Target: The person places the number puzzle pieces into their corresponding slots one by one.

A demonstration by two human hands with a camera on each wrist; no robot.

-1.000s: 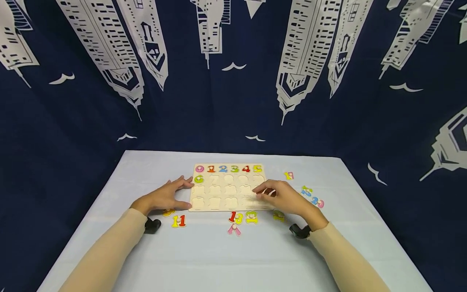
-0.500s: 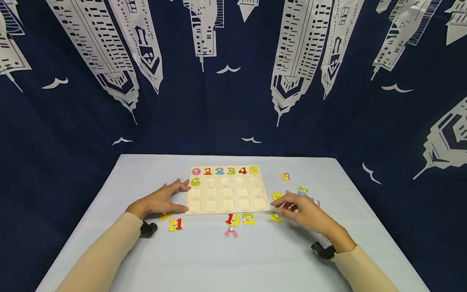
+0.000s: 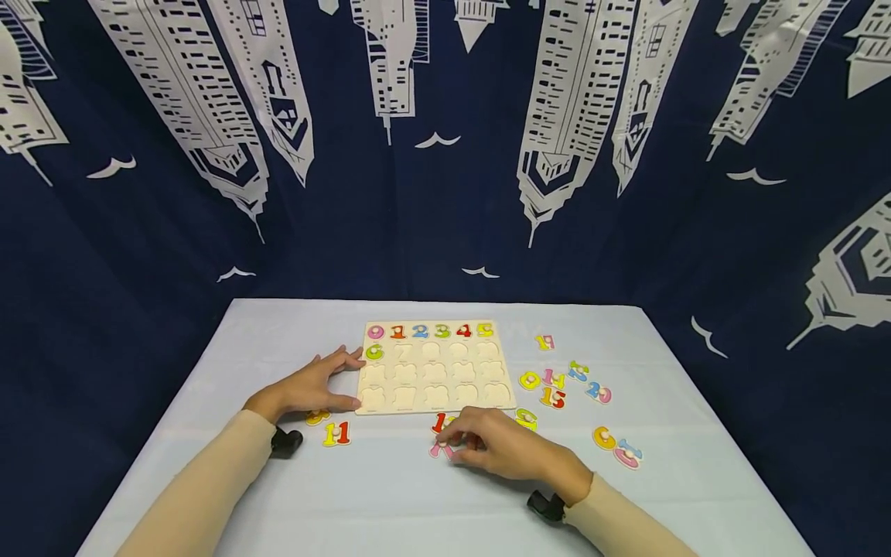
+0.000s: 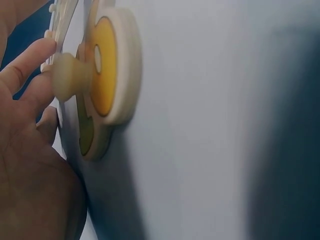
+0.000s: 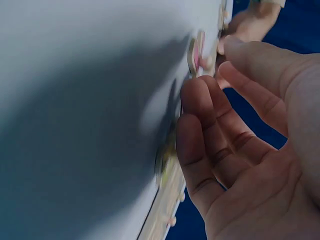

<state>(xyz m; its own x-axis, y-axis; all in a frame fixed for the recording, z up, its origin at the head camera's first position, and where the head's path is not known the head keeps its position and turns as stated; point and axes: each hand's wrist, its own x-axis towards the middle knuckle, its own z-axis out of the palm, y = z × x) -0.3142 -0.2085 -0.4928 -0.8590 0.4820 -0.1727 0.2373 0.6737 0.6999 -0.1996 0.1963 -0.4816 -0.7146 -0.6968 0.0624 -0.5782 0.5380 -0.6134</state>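
Observation:
A wooden number puzzle board (image 3: 435,371) lies on the white table, with the numbers 0 to 5 in its top row and a green 6 (image 3: 374,352) below. My left hand (image 3: 313,384) rests at the board's left edge, fingers and thumb spread. My right hand (image 3: 504,445) hovers below the board, fingers loosely bent, fingertips beside a pink number piece (image 3: 442,449). In the right wrist view that pink piece (image 5: 195,56) stands just past my fingertips, with no grip on it visible. A red-and-yellow piece (image 3: 439,422) is partly hidden by my right hand.
Near my left wrist lie a red-and-yellow 11 (image 3: 337,434) and a yellow piece (image 3: 317,417), knobbed in the left wrist view. Several number pieces, including a 15 (image 3: 553,398) and a 19 (image 3: 545,342), lie right of the board. A patterned dark blue cloth (image 3: 431,216) hangs behind.
My right hand moved from over the board to its right side, then leftward to the pink piece below the board. My left hand stayed at the left edge.

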